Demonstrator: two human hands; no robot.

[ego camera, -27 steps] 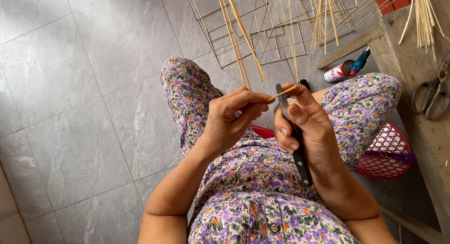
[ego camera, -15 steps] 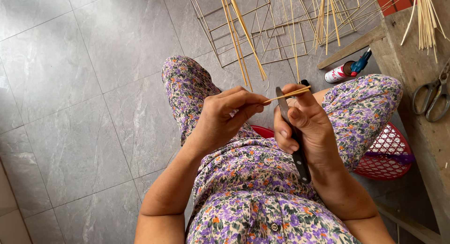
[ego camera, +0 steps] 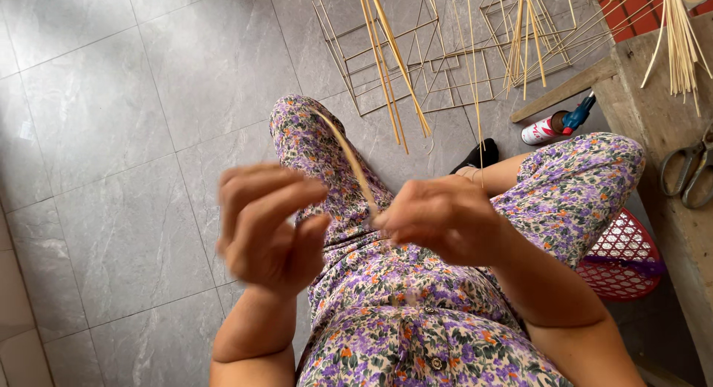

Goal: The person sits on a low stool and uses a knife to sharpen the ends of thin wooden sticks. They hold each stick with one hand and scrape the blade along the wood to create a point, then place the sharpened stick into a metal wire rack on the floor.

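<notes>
Right hand (ego camera: 445, 223) has its grip pinched on the stick (ego camera: 349, 160), which runs far-left from it; left hand (ego camera: 267, 227) hangs loosely curled, empty, just beside.

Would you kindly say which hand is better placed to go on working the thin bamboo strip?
The right hand, probably: it already pinches the thin bamboo strip at its lower end, while the left hand hovers beside it, blurred.

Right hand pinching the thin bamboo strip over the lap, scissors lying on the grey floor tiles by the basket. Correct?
Not quite. In the head view the scissors lie on the wooden bench at the right, not on the floor tiles. The rest holds: the right hand pinches the thin bamboo strip over the lap, and the red basket sits beside the bench.
</notes>
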